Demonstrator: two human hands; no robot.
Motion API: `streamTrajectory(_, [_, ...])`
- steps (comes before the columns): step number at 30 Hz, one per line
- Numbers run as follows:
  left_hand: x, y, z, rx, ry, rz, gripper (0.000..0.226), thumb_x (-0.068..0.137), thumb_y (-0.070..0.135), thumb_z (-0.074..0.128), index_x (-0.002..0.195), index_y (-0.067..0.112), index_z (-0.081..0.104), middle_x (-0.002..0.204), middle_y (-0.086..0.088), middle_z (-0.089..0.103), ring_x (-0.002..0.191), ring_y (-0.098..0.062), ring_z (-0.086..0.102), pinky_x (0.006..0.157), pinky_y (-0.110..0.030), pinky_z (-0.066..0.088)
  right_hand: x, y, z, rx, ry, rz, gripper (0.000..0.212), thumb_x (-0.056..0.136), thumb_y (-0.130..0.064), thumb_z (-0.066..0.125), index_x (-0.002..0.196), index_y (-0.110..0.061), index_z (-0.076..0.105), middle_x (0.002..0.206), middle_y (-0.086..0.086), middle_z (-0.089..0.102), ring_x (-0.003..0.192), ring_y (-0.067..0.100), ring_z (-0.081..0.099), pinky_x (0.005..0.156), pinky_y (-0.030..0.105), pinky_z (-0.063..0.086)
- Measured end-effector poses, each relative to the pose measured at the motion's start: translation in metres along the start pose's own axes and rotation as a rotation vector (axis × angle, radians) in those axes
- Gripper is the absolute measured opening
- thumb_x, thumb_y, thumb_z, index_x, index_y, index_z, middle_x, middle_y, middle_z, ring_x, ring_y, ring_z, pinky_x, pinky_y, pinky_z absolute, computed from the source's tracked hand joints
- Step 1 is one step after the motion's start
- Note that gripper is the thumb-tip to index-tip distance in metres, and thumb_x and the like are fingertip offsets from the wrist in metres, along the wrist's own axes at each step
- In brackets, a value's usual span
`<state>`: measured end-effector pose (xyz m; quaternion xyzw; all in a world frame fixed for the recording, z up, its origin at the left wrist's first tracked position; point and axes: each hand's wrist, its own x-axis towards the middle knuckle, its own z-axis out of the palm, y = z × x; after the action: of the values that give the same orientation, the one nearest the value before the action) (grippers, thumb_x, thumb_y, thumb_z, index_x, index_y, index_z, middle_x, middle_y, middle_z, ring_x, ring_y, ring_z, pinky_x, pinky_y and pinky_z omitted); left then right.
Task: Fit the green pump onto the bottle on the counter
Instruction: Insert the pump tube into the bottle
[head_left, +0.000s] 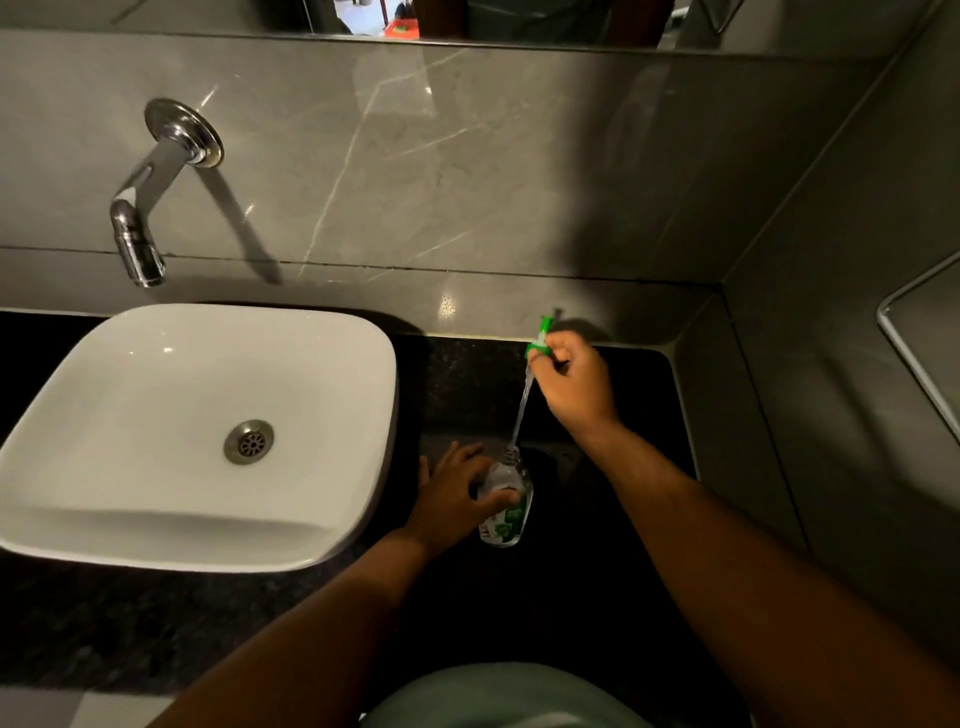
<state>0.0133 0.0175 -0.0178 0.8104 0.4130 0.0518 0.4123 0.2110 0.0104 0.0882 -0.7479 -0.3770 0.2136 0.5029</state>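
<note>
A clear bottle with a green label stands on the black counter, right of the basin. My left hand wraps around its left side and holds it. My right hand is raised above and behind the bottle, fingers shut on the green pump. The pump's clear dip tube hangs down at a slant, and its lower tip sits at the bottle's open neck.
A white basin fills the counter's left part, with a chrome wall tap above it. Grey marble walls close the back and the right side. A mirror edge runs along the top.
</note>
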Motion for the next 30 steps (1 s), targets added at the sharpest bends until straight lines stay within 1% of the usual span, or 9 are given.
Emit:
streamTrajectory(6, [0.0, -0.006, 0.006, 0.025, 0.032, 0.018, 0.076, 0.066, 0.088, 0.044, 0.129, 0.044, 0.049, 0.15, 0.016, 0.033, 0.142, -0.007, 0.011, 0.111, -0.052, -0.012, -0.041, 0.019, 0.01, -0.038, -0.029, 0.047, 0.015, 0.082, -0.025, 0.067, 0.095, -0.019, 0.064, 0.077, -0.009, 0.06, 0.066, 0.003, 0.056, 0.061, 0.018, 0.045])
streamTrajectory(10, [-0.004, -0.007, 0.007, 0.031, 0.065, 0.045, 0.076, 0.069, 0.086, 0.045, 0.133, 0.044, 0.045, 0.15, 0.016, 0.032, 0.142, -0.008, 0.012, 0.111, -0.052, -0.011, -0.074, 0.038, 0.017, -0.078, -0.166, 0.049, 0.018, 0.076, -0.022, 0.072, 0.091, -0.024, 0.063, 0.078, -0.015, 0.06, 0.071, 0.003, 0.059, 0.065, 0.016, 0.047])
streamTrajectory(13, [-0.008, -0.004, 0.008, 0.05, 0.083, 0.06, 0.075, 0.07, 0.083, 0.046, 0.134, 0.043, 0.044, 0.15, 0.014, 0.033, 0.142, -0.011, 0.014, 0.111, -0.054, -0.01, -0.097, 0.051, 0.02, -0.089, -0.191, 0.091, 0.025, 0.072, -0.028, 0.074, 0.088, -0.035, 0.057, 0.081, -0.02, 0.06, 0.077, -0.005, 0.058, 0.061, 0.005, 0.04])
streamTrajectory(16, [-0.011, 0.001, 0.009, 0.046, 0.086, 0.068, 0.074, 0.07, 0.08, 0.048, 0.133, 0.042, 0.045, 0.15, 0.013, 0.035, 0.143, -0.013, 0.016, 0.111, -0.056, -0.009, -0.1, 0.055, 0.021, -0.102, -0.182, 0.139, 0.03, 0.068, -0.037, 0.077, 0.086, -0.035, 0.054, 0.084, -0.017, 0.059, 0.08, -0.004, 0.056, 0.064, 0.011, 0.04])
streamTrajectory(19, [-0.014, 0.003, 0.007, 0.038, 0.09, 0.056, 0.071, 0.072, 0.076, 0.052, 0.133, 0.041, 0.046, 0.149, 0.012, 0.036, 0.143, -0.014, 0.016, 0.111, -0.056, -0.009, -0.093, 0.054, 0.018, -0.05, -0.202, 0.159, 0.041, 0.067, -0.038, 0.08, 0.1, -0.032, 0.056, 0.095, -0.016, 0.06, 0.088, -0.003, 0.057, 0.07, 0.011, 0.043])
streamTrajectory(23, [-0.017, 0.003, 0.005, 0.054, 0.087, 0.042, 0.074, 0.072, 0.074, 0.052, 0.135, 0.036, 0.046, 0.15, 0.011, 0.034, 0.144, -0.014, 0.016, 0.112, -0.055, -0.01, -0.093, 0.054, 0.018, 0.24, -0.257, 0.219, 0.057, 0.078, -0.007, 0.073, 0.129, -0.017, 0.049, 0.114, -0.004, 0.062, 0.101, -0.01, 0.059, 0.078, 0.008, 0.048])
streamTrajectory(26, [-0.02, 0.003, 0.005, 0.053, 0.082, 0.03, 0.074, 0.072, 0.076, 0.05, 0.135, 0.038, 0.044, 0.15, 0.012, 0.034, 0.143, -0.013, 0.015, 0.112, -0.054, -0.011, -0.095, 0.052, 0.018, 0.221, -0.209, 0.251, 0.062, 0.071, -0.008, 0.08, 0.125, -0.016, 0.051, 0.098, -0.002, 0.066, 0.089, 0.0, 0.066, 0.07, 0.01, 0.052])
streamTrajectory(28, [-0.021, 0.002, 0.005, 0.056, 0.088, 0.022, 0.072, 0.072, 0.075, 0.051, 0.134, 0.039, 0.046, 0.15, 0.012, 0.034, 0.143, -0.012, 0.016, 0.112, -0.055, -0.01, -0.094, 0.05, 0.017, 0.12, -0.155, 0.25, 0.07, 0.062, -0.016, 0.087, 0.121, -0.017, 0.051, 0.082, -0.003, 0.059, 0.073, 0.004, 0.059, 0.063, 0.011, 0.048])
streamTrajectory(30, [-0.021, 0.002, 0.003, 0.055, 0.085, 0.008, 0.07, 0.073, 0.076, 0.051, 0.132, 0.04, 0.047, 0.15, 0.014, 0.034, 0.142, -0.011, 0.017, 0.112, -0.055, -0.01, -0.095, 0.05, 0.016, 0.08, -0.191, 0.262, 0.078, 0.062, -0.025, 0.087, 0.127, -0.022, 0.045, 0.09, -0.004, 0.055, 0.081, 0.006, 0.054, 0.071, 0.014, 0.045])
